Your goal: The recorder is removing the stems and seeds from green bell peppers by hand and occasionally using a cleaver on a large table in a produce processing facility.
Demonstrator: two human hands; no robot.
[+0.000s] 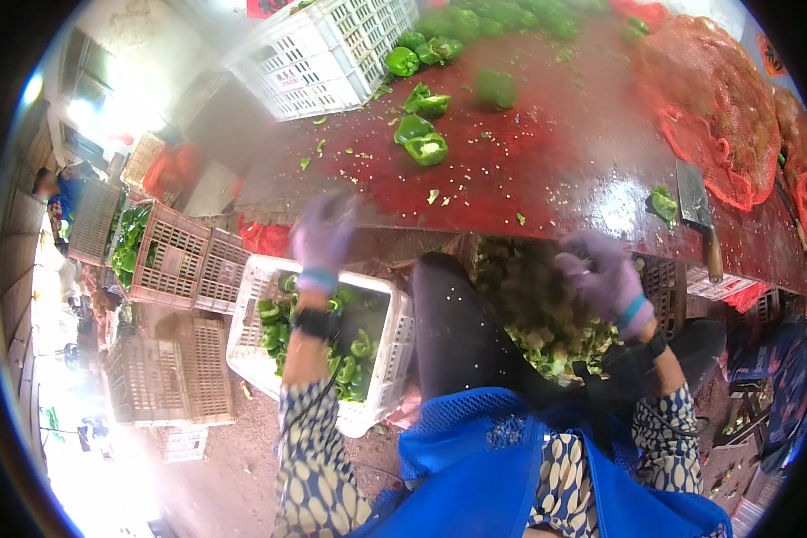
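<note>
My left hand (323,232), in a purple glove, is blurred above the far edge of a white plastic crate (403,336) on the floor. Green bell pepper pieces (350,370) lie in that crate. Just off the red table's front edge is my gloved right hand (598,272), fingers curled; whether it grips anything is unclear. Below it, pepper trimmings (551,360) lie between my legs. On the red table (511,168) are cut green peppers (425,148), a pepper piece (664,204) and a cleaver (694,195) whose wooden handle juts over the edge.
A white crate (309,67) stands on the table's back left, beside piled peppers (504,20). Red mesh sacks (713,101) occupy the right end. Crates holding peppers (175,255) and brown crates (168,373) stand at left. Another person (54,191) is far left.
</note>
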